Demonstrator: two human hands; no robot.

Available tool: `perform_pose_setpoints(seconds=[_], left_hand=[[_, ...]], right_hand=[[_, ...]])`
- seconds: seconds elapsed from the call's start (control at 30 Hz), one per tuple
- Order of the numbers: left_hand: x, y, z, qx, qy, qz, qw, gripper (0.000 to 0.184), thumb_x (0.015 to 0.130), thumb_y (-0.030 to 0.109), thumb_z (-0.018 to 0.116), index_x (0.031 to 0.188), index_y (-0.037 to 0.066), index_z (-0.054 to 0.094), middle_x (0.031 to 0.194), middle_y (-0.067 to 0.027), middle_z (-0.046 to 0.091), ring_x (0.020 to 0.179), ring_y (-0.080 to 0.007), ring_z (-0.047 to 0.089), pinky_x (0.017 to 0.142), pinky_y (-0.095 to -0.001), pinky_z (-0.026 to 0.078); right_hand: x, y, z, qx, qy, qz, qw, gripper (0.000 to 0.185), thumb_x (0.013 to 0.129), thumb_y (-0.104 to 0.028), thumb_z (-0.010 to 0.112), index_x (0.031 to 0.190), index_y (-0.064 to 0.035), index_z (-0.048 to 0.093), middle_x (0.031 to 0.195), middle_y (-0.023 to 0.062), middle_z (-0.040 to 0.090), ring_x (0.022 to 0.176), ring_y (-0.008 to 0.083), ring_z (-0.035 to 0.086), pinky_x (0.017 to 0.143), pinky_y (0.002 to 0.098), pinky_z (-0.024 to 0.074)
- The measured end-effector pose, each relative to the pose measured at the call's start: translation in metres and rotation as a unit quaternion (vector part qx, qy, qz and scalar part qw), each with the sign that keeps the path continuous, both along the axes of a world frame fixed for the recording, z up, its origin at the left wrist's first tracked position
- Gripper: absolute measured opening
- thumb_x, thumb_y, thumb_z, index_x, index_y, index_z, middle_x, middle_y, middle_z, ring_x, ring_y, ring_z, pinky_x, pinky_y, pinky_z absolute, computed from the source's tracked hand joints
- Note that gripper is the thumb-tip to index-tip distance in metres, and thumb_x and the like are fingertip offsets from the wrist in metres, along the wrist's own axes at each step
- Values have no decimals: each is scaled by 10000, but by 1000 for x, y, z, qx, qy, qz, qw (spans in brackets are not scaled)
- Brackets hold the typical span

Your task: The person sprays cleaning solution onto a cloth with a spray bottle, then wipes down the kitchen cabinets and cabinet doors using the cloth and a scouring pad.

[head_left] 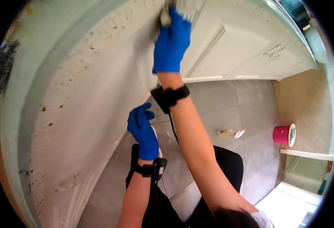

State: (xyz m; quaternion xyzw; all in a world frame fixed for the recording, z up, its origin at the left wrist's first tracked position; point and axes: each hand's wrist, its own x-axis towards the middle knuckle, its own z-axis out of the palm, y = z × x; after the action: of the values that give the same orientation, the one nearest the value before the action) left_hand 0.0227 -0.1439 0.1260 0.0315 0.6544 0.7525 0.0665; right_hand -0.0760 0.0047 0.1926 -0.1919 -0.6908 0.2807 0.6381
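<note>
My right hand (pixel 172 47), in a blue glove, reaches up to the white cabinet front at the top centre. Its fingers are wrapped round a pale, blurred brush-like item (pixel 166 18), which lies against the cabinet near a panel edge. In a matching blue glove, my left hand (pixel 142 127) hangs lower down beside the large white cabinet door (pixel 98 91). Its fingers are loosely bent and apart, with nothing in them. Brown spots mark the upper and left parts of that door. Black straps with small devices sit on both wrists.
On the grey tiled floor (pixel 220 98) lies a spray bottle (pixel 228 132) with an orange and white nozzle. A pink bin (pixel 281 135) is further right. Cabinet handles (pixel 275 51) stick out at the upper right. Items stand on the counter above.
</note>
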Motion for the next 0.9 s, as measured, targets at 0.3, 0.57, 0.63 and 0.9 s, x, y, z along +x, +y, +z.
perform_pose_setpoints(seconds=[0.3, 0.57, 0.63, 0.9], left_hand=[[-1, 5, 1, -17, 11, -4, 1000, 241, 797, 129, 391, 843, -9, 583, 655, -40, 538, 590, -104, 466, 589, -229, 369], [7, 1, -1, 26, -32, -39, 998, 190, 820, 80, 395, 840, -13, 560, 735, -35, 558, 603, -92, 469, 600, -224, 390], [8, -3, 1, 8, -25, -16, 1000, 194, 813, 71, 389, 840, -11, 562, 751, -36, 560, 607, -93, 468, 597, -227, 389], [-3, -1, -3, 28, -7, 35, 999, 219, 800, 97, 384, 826, -10, 573, 726, -41, 539, 614, -108, 466, 596, -237, 373]], right_hand=[[-5, 3, -42, 14, -87, -29, 996, 419, 706, 79, 470, 1100, -61, 468, 969, 133, 446, 781, 258, 512, 690, 298, 426], [-5, 0, 33, -27, 75, 47, 996, 163, 715, -20, 552, 878, -18, 565, 777, 99, 525, 698, 211, 530, 643, 263, 417], [3, -7, 40, -75, 57, 98, 991, 142, 708, -12, 540, 849, -21, 556, 745, 106, 509, 673, 237, 524, 623, 285, 421], [8, 7, -26, -28, -26, 30, 999, 158, 764, 23, 470, 911, -25, 498, 860, 111, 477, 711, 233, 530, 628, 309, 432]])
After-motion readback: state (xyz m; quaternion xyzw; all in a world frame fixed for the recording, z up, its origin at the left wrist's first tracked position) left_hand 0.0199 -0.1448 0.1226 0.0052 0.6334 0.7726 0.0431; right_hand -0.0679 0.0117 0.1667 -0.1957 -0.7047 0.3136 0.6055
